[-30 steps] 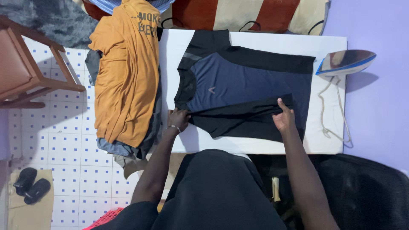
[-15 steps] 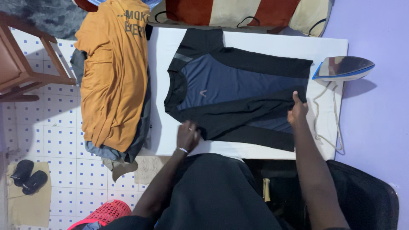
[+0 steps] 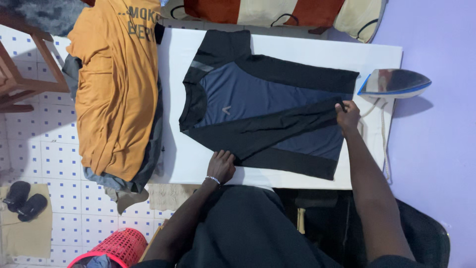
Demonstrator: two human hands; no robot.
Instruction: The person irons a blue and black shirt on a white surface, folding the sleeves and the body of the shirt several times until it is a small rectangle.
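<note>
Right fingers (image 3: 341, 106): pinched together on the cuff end of the long black sleeve (image 3: 277, 126), which the right hand (image 3: 348, 116) holds out near the shirt's hem.
Left fingers (image 3: 224, 157): laid close together and flat on the near edge of the shirt, where the sleeve leaves the shoulder; the left hand (image 3: 221, 166) presses the cloth down rather than grips it, as far as the view shows.
Shirt (image 3: 258, 92): a navy and black long-sleeved top lying flat under both hands on the white board (image 3: 307, 49), collar away from the right hand, hem towards it.
Sleeve: folded in and running slantwise across the navy front, from the left fingers to the right fingers.
Progress: the shirt looks spread and smooth, and the near sleeve is laid over the body; the far sleeve is not seen folded over the front, and the body is still at full length, so most of the folding seems left to do.
Beyond the right fingers: an iron (image 3: 394, 82) stands on the board's end, just past the cuff, its cord hanging down.
Beyond the left fingers: an orange shirt (image 3: 116, 89) lies on top of a pile of clothes, off the board; a red basket (image 3: 119, 245) sits on the tiled floor nearer the person.
</note>
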